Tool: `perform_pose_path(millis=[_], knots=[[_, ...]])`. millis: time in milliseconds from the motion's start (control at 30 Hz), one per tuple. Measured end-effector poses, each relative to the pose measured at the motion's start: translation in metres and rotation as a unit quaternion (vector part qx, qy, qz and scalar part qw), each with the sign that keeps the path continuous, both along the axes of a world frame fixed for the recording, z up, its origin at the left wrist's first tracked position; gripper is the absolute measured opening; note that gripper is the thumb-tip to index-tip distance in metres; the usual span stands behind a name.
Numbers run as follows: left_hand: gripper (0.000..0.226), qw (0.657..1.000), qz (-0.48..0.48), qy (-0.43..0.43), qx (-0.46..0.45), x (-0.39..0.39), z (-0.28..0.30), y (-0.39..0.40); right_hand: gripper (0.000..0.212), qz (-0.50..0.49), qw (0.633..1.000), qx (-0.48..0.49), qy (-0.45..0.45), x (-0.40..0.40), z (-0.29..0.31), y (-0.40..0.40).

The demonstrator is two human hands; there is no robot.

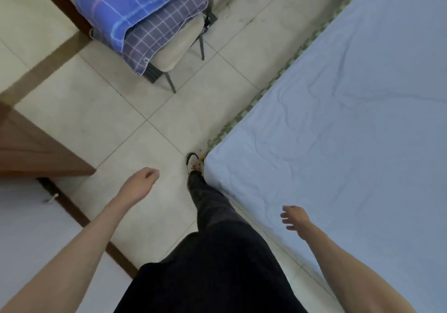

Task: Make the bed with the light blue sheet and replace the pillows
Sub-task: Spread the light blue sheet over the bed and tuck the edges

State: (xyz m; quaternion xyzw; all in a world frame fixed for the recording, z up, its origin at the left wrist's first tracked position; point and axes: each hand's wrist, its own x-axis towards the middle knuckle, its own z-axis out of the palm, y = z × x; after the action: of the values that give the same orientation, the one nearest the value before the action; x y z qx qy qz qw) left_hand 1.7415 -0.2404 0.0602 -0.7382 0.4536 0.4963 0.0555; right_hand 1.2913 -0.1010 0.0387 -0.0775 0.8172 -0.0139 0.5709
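Note:
The light blue sheet (350, 124) lies spread over the bed on the right, mostly flat with a few shallow creases. A green patterned mattress edge (273, 85) shows along its left side. My right hand (294, 217) hovers over the sheet's near corner, fingers apart, holding nothing. My left hand (145, 176) hangs over the floor tiles to the left of the bed corner, fingers loosely curled with nothing in them. No pillows are in view.
A chair (179, 51) at the top carries folded blue and purple checked blankets (142, 10). A brown wooden cabinet (31, 148) stands at the left. My leg and shoe (193, 165) are on the tiled floor (108, 119) beside the bed corner.

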Motion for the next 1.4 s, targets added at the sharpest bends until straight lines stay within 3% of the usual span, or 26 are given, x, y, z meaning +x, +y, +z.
perform_pose_path(millis=[167,267,433,500,567,633,733,800,900,967,1033,1133,1233,1300,1400], knots=[[0.013,0.997,-0.07,0.002,0.038,-0.022,-0.029,-0.136,0.035,-0.038,0.998,-0.037,-0.019,0.018,-0.042,-0.111],[0.022,0.979,-0.201,-0.025,0.029,-0.089,-0.055,-0.217,0.036,-0.101,0.988,-0.117,0.028,0.004,-0.051,-0.17],[0.028,0.878,-0.466,-0.031,0.107,-0.229,-0.074,-0.304,0.024,-0.196,0.968,-0.118,0.104,-0.019,-0.042,-0.187],[0.031,0.846,-0.518,-0.026,0.121,-0.29,-0.092,-0.335,0.041,-0.206,0.963,-0.106,0.138,-0.047,-0.05,-0.185],[0.032,0.851,-0.509,-0.002,0.13,-0.361,-0.124,-0.361,0.059,-0.191,0.959,-0.088,0.191,-0.081,-0.077,-0.175],[0.031,0.88,-0.463,0.016,0.108,-0.448,-0.181,-0.391,0.064,-0.197,0.947,-0.056,0.246,-0.118,-0.124,-0.165],[0.058,0.911,-0.408,0.018,0.059,-0.552,-0.273,-0.442,0.064,-0.204,0.928,0.02,0.31,-0.16,-0.213,-0.161],[0.059,0.915,-0.403,0.016,0.027,-0.575,-0.317,-0.462,0.063,-0.237,0.903,0.06,0.354,-0.181,-0.267,-0.168],[0.039,0.882,-0.469,0.033,-0.008,-0.569,-0.359,-0.47,0.065,-0.366,0.834,0.127,0.392,-0.193,-0.324,-0.187],[0.036,0.889,-0.452,0.073,-0.001,-0.568,-0.377,-0.474,0.067,-0.392,0.801,0.153,0.426,-0.18,-0.355,-0.225],[0.033,0.913,-0.396,0.094,0.008,-0.573,-0.391,-0.482,0.067,-0.315,0.823,0.12,0.456,-0.143,-0.381,-0.289],[0.029,0.934,-0.343,0.084,0.056,-0.571,-0.4,-0.491,0.07,-0.071,0.893,-0.056,0.44,-0.037,-0.403,-0.386],[0.037,0.916,-0.391,0.042,0.08,-0.571,-0.395,-0.499,0.074,0.169,0.9,-0.204,0.347,0.027,-0.391,-0.407],[0.044,0.897,-0.439,0.018,0.056,-0.577,-0.388,-0.509,0.071,0.186,0.884,-0.256,0.345,0.006,-0.381,-0.393],[0.052,0.895,-0.443,0.048,0.001,-0.619,-0.379,-0.528,0.067,0.001,0.881,-0.171,0.442,-0.106,-0.367,-0.352]])
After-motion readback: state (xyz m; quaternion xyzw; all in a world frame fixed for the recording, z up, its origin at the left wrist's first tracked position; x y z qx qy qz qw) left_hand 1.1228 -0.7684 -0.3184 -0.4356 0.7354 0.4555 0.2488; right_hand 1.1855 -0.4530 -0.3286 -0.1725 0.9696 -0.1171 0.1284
